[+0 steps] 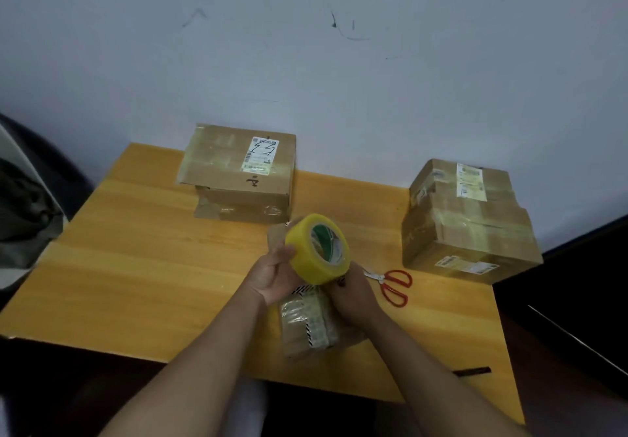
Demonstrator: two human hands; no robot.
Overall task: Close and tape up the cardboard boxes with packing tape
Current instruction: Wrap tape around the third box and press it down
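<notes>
Both hands [272, 272] [353, 292] raised, fingers curled.

Tape roll [317, 248] above small box [311, 324], scissors [394, 283] just right, two boxes [239, 171] behind.

A scuffed pale wall and a yellow wooden table in dim light.

We see a bluish-white wall [339, 63] filling the upper half of the frame, marked with dark scribbles and scuffs near the top centre. Below it we find a honey-coloured table top [136, 266] with visible grain, its far edge against the wall. At the left edge we make out a dark rounded chair back [44, 171] with grey cloth [23, 219] beside it. At the right edge sits a black surface [577, 283] with a thin bright line. The light is soft and dull.
</notes>
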